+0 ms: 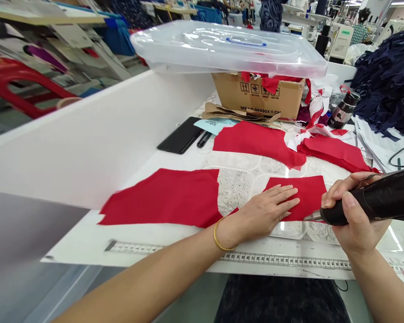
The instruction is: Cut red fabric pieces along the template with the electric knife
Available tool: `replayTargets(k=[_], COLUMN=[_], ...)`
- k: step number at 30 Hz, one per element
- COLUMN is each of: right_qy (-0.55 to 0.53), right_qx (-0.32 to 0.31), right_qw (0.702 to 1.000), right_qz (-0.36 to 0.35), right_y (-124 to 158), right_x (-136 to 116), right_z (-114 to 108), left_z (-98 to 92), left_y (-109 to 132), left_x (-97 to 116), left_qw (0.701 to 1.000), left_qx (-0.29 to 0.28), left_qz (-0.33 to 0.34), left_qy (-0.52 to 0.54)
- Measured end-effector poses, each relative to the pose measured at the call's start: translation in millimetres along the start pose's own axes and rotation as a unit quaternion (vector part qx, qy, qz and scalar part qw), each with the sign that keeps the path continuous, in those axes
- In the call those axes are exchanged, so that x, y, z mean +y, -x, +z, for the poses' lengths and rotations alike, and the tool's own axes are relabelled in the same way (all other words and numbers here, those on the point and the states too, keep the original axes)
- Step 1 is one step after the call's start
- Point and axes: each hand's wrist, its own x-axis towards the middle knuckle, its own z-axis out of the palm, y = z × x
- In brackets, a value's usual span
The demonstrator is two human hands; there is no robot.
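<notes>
My left hand (267, 208) lies flat with fingers stretched over a red fabric piece (309, 193), pressing it to the table. In my right hand (358, 220) is a thick black handheld tool (384, 195) with a narrow metal tip, its exact kind unclear. That tip points left, at the lower right edge of the same fabric piece; whether it touches the cloth I cannot tell. A larger red panel (168, 197) spreads out to the left, its right end partly behind my left wrist. Beyond my hands lies another red panel (252, 139), beside a stack of red pieces (335, 150).
A measuring tape (256, 258) runs along the table's front edge. Behind the cloth are a black phone-like slab (180, 135), a marker (204, 139), and a cardboard box (256, 96) under a clear plastic lid (229, 47). A dark bottle (344, 110) and navy fabric heap (387, 80) stand right.
</notes>
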Motion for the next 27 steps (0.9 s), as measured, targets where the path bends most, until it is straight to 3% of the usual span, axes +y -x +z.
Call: replayTargets(k=[8, 12, 17, 21, 27], right_qy=[0.002, -0.003, 0.02, 0.035, 0.035], right_qx=[0.002, 0.014, 0.033, 0.038, 0.042], right_qw=[1.0, 1.0, 0.999, 0.999, 0.998], right_qz=[-0.011, 0.003, -0.002, 0.002, -0.014], right_y=[1, 0, -1, 0, 2], right_x=[0, -5, -10, -9, -7], right_z=[2, -7, -26, -34, -39], left_z=[0.6, -6.0, -9.9, -0.2, 20.5], left_y=[0, 1, -7, -23, -38], left_x=[-1, 4, 19, 25, 21], left_qw=[1.0, 1.0, 0.997, 0.993, 0.993], left_qx=[-0.003, -0.003, -0.06, -0.099, -0.086], left_qz=[-0.006, -0.002, 0.039, 0.06, 0.053], left_qy=[0.015, 0.029, 0.034, 0.027, 0.059])
